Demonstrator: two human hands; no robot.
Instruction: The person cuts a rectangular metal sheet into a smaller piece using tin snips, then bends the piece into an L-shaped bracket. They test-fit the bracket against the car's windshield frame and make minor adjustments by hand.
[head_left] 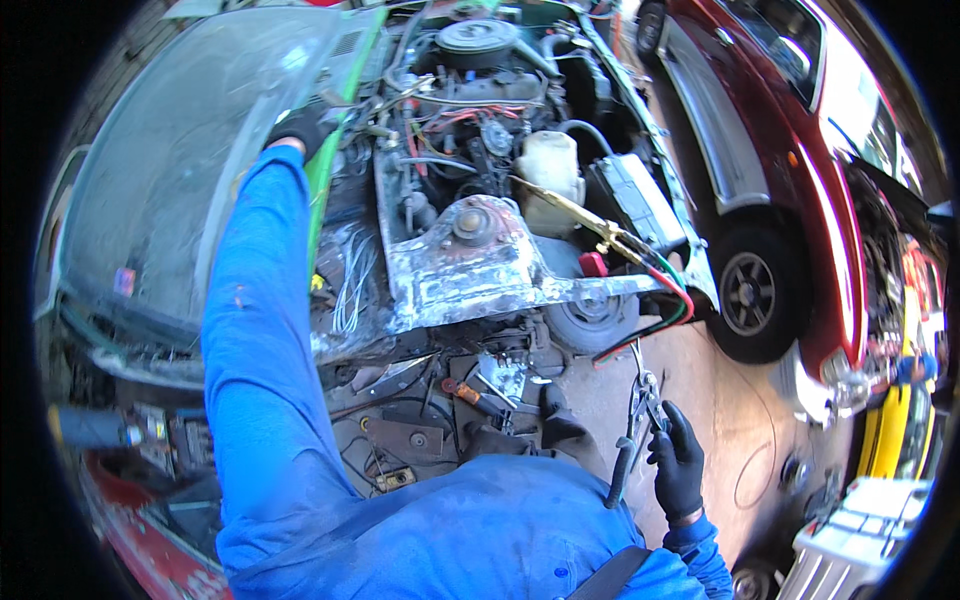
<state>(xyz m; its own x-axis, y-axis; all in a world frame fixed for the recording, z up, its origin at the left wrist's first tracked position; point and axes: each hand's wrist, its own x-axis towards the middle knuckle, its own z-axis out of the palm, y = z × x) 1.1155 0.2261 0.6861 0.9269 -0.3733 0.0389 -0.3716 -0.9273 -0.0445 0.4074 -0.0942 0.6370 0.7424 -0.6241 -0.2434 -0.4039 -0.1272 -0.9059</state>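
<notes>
My right hand [680,462], in a black glove, is at the lower right beside my body. Its fingers are closed on a pair of metal pliers [648,388], whose narrow jaws point up and away from me. A dark, curved grip [621,470] hangs down beside the tool. My left arm reaches far forward across the car. The left hand [303,128], also gloved, is at the green edge [322,185] below the windscreen. Its fingers are blurred and partly hidden, so their grip is unclear. Loose grey wires [350,285] lie closer to me than that hand.
Ahead is the open engine bay with a round air filter housing [478,38], a whitish plastic tank [550,168] and a battery [640,195]. Cables [672,300] hang over the worn front inner wing [460,270]. An orange-and-black tool [475,398] lies on the floor. A red car [790,170] stands right.
</notes>
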